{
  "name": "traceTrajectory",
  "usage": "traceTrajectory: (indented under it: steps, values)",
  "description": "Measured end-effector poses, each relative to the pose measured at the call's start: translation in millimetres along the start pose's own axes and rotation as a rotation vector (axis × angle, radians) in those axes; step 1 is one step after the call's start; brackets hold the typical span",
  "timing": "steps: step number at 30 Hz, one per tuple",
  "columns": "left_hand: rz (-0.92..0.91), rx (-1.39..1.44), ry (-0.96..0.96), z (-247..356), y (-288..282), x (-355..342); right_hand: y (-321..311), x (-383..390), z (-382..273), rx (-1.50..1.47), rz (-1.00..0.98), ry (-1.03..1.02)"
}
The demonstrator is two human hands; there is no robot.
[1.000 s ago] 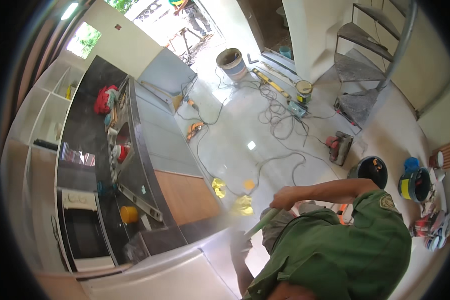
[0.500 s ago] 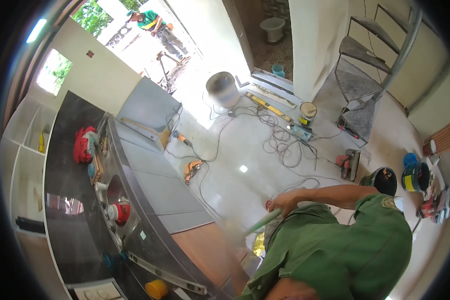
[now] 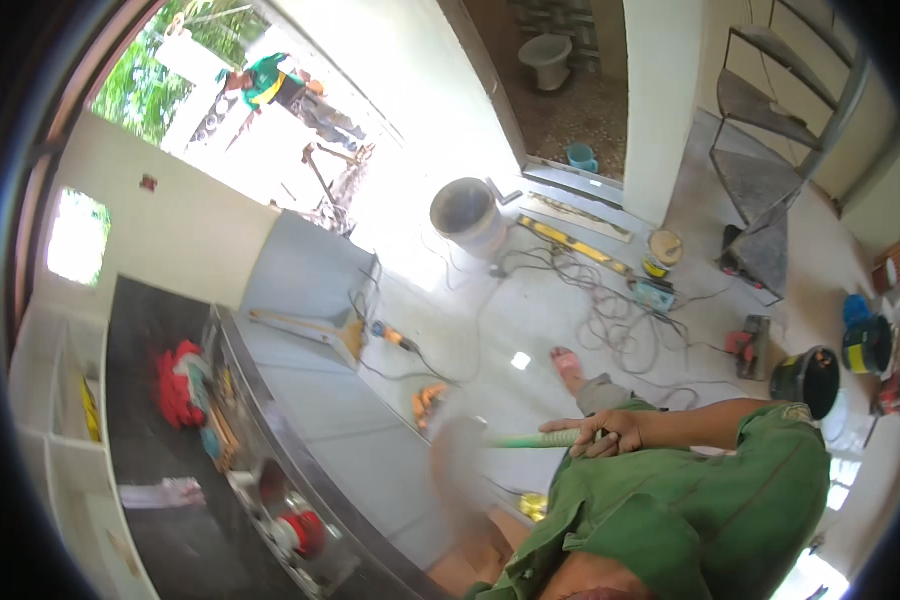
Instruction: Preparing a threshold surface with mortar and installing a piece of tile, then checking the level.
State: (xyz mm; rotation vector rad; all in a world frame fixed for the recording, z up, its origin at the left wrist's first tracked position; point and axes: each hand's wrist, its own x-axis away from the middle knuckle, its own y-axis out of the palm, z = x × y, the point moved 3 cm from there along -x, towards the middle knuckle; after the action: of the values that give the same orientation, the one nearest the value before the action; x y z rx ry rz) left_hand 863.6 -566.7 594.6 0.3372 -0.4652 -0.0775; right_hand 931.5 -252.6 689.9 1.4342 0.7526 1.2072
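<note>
My right hand (image 3: 615, 433) is wrapped round the ridged grip of a light-green stick (image 3: 525, 441), with one finger stretched along it. The stick points left across the front of my green shirt. Its far end runs into a blurred brownish-grey shape (image 3: 457, 470), smeared by motion, so I cannot make out its kind. This shape is beside the grey cabinet fronts (image 3: 350, 440). My left hand does not show. A yellow shiny item (image 3: 533, 505) lies just below the stick, partly covered by my shirt.
Orange power tools (image 3: 429, 405) and tangled cords (image 3: 610, 325) lie on the floor. A large bucket (image 3: 467, 215), a yellow level (image 3: 573, 243) and paint pails (image 3: 805, 382) stand or lie around. A dark countertop (image 3: 155, 430) runs along the left. Outside, a co-worker (image 3: 290, 90) bends over.
The view has shifted, so the room's things sit lower and further right. My right hand has turned the stick from slanting down-left to nearly level. My foot has come into view.
</note>
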Motion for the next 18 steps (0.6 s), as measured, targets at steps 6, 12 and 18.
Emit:
traceTrajectory:
  steps: [6, 12, 18]
  values:
    - [-0.056, -0.546, -0.175, 35, -57, -127, -19, -124, -134, 0.193, 0.059, -0.1]
    - [-0.052, -0.075, -0.537, 62, -32, -249, 67, -111, -254, -0.273, 0.043, -0.068]
    - [-0.496, -0.468, -0.638, 75, 22, -391, 36, -111, -330, -0.651, -0.008, -0.282]
